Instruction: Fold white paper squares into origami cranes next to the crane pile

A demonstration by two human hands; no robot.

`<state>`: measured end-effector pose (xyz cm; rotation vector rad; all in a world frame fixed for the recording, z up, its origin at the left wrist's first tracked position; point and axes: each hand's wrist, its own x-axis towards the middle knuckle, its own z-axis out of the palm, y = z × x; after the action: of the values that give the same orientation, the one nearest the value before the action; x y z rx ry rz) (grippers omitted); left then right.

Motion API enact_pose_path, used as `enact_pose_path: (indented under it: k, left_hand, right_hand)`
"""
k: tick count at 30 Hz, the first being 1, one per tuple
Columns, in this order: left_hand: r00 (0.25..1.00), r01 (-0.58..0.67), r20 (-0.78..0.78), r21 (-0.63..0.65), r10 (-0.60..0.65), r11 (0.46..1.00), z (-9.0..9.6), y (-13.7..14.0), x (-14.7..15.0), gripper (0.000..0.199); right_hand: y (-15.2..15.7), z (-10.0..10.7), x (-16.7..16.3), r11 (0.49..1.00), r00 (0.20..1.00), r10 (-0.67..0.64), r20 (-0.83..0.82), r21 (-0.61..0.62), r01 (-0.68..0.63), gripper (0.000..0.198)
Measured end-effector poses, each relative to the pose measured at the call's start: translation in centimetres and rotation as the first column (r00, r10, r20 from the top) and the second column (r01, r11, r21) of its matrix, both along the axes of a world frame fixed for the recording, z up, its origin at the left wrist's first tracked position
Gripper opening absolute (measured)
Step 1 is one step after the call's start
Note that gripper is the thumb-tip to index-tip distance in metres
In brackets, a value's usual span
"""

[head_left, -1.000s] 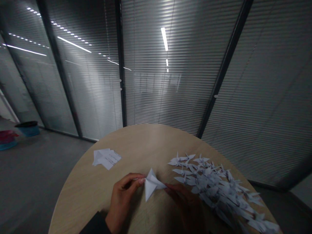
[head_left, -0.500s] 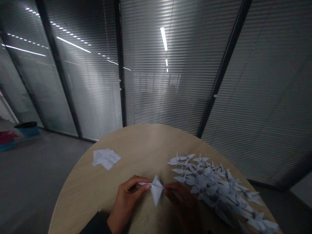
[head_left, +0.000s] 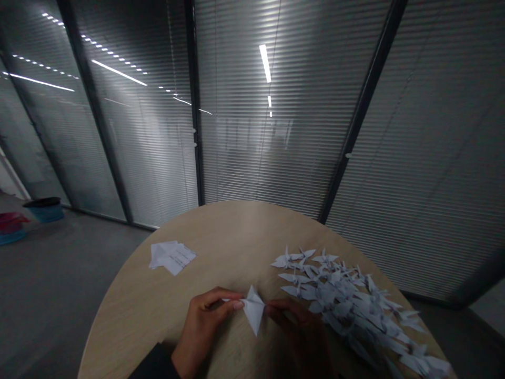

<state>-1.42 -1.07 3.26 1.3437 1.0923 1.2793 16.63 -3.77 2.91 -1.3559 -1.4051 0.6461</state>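
A small white folded paper piece (head_left: 253,311) hangs just above a round wooden table (head_left: 130,310), pinched on both sides. My left hand (head_left: 205,329) grips its left tip between thumb and fingers. My right hand (head_left: 303,331), dark in shadow, holds its right side. To the right lies a long heap of several finished white paper cranes (head_left: 347,305). A small stack of flat paper sheets (head_left: 171,255) rests at the table's far left.
Glass walls with closed blinds and dark frames (head_left: 361,116) stand behind the table. Grey floor lies to the left, where a blue bin (head_left: 45,208) and a red and blue tub (head_left: 11,225) sit by the wall.
The folded paper has turned and drawn in between my hands, its point now hanging down. My left hand has shifted slightly right. The cranes and sheets have not moved.
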Motion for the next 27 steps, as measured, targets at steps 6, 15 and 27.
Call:
enact_pose_path:
  k: [6, 15, 27]
  left_hand:
    - [0.983, -0.058, 0.167, -0.089, 0.072, 0.994, 0.7, 0.4, -0.1, 0.022]
    - [0.976, -0.171, 0.122, -0.075, 0.179, 0.982, 0.8, 0.5, -0.7, 0.011]
    - [0.956, -0.172, 0.216, -0.129, 0.197, 0.977, 0.6, 0.3, -0.3, 0.029]
  right_hand:
    - [0.4, 0.1, 0.3, 0.999, 0.999, -0.043, -0.029, -0.026, 0.042, 0.025]
    - [0.6, 0.0, 0.0, 0.998, 0.998, -0.012, -0.061, -0.063, 0.008, 0.026]
    - [0.9, -1.5, 0.1, 0.991, 0.999, 0.023, -0.039, -0.128, -0.027, 0.023]
